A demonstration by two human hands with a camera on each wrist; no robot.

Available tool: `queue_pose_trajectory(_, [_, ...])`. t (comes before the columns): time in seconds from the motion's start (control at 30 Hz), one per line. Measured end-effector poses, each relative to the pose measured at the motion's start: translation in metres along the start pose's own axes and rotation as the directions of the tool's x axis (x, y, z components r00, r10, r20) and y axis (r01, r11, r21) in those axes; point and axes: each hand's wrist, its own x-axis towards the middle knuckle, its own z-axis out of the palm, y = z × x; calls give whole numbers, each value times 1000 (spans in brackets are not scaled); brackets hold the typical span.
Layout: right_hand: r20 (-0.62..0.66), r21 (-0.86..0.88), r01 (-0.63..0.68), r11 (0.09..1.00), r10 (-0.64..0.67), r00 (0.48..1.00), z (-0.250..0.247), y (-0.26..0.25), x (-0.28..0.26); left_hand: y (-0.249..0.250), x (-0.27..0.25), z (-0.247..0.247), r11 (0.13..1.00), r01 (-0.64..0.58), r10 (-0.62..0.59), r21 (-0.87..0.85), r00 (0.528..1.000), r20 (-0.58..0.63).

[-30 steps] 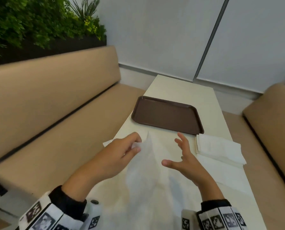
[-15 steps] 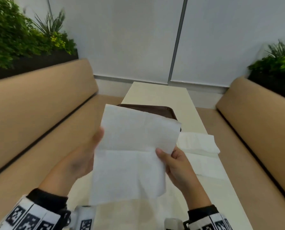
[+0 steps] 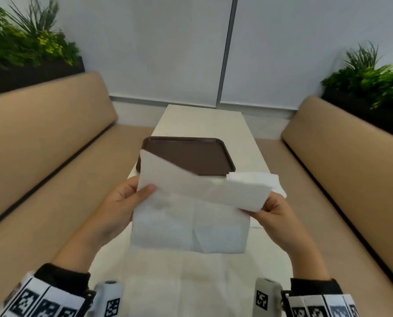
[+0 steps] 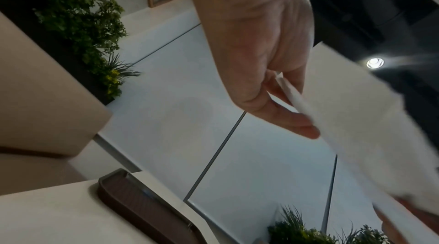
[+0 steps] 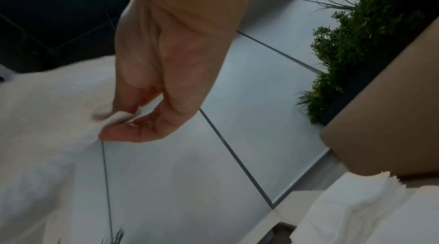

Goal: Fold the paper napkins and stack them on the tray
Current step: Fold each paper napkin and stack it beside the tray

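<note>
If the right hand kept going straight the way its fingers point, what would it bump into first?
Probably the left hand. The right hand points leftward along the napkin both hold; depth is hard to judge.

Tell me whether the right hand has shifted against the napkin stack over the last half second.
Yes. The right hand has moved rightward, from left of the napkin stack to just below it, pinching the held napkin.

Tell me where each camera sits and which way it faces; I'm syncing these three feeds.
Head: on the person's head, looking forward and down at the brown tray; both hands and sleeves show.
Left wrist: under the left hand, looking along it and upward.
Right wrist: under the right hand, likewise.
Shared: all three show the held napkin; head and left wrist share the tray.
</note>
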Motion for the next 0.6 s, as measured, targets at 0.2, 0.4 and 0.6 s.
queue_pose_trajectory(0.2, [67, -6, -66, 998, 67, 996, -13, -5, -7, -8, 3, -6, 993, -75, 70, 89, 996, 59])
queue_pose_trajectory(0.4, [70, 36, -222, 974, 219, 973, -27, 17, -14, -12, 14, 0, 955, 34, -78, 294, 987, 140])
queue_pose_trajectory(0.6, [32, -50, -355, 933, 357, 934, -50, 46, -37, -34, 32, 19, 906, 158, -262, 392, 938, 228])
